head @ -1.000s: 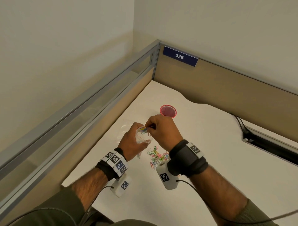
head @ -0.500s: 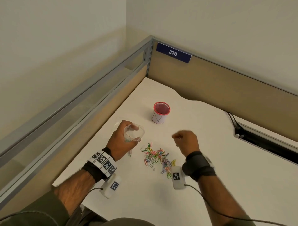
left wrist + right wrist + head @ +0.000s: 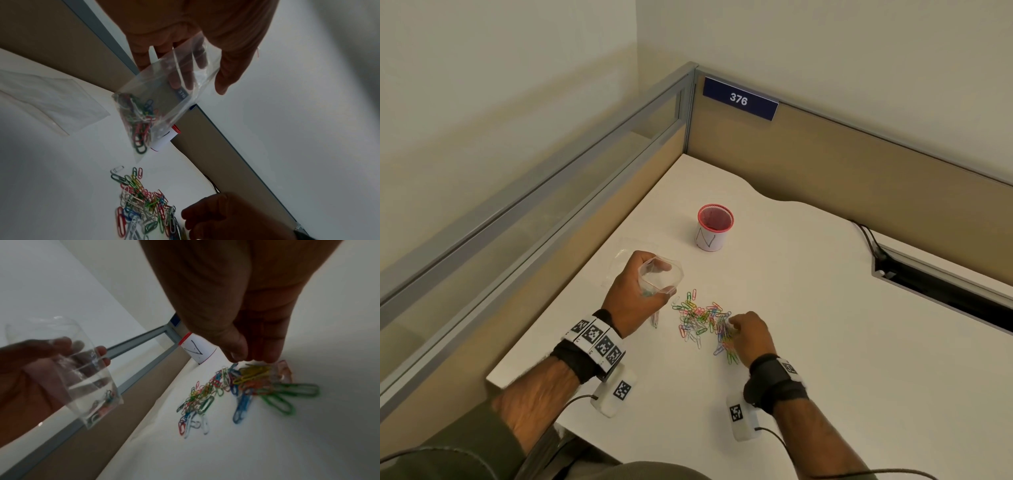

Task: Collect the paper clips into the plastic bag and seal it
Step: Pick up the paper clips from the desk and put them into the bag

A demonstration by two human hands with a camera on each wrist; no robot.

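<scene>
While left hand (image 3: 633, 301) grips the open bag (image 3: 661, 279) above the surface (image 3: 825, 342), some clips inside, right hand (image 3: 751, 334) fingers (image 3: 238, 352) curl down onto the right end of the clip pile (image 3: 702, 320); whether they pinch any, can't tell. Red cup (image 3: 714, 228) stands farther back.

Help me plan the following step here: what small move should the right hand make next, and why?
Probably pinch a few clips and lift them to the bag. The right hand has its fingertips down on the loose paper clips, while the left hand holds the plastic bag mouth-open, only partly filled.
</scene>
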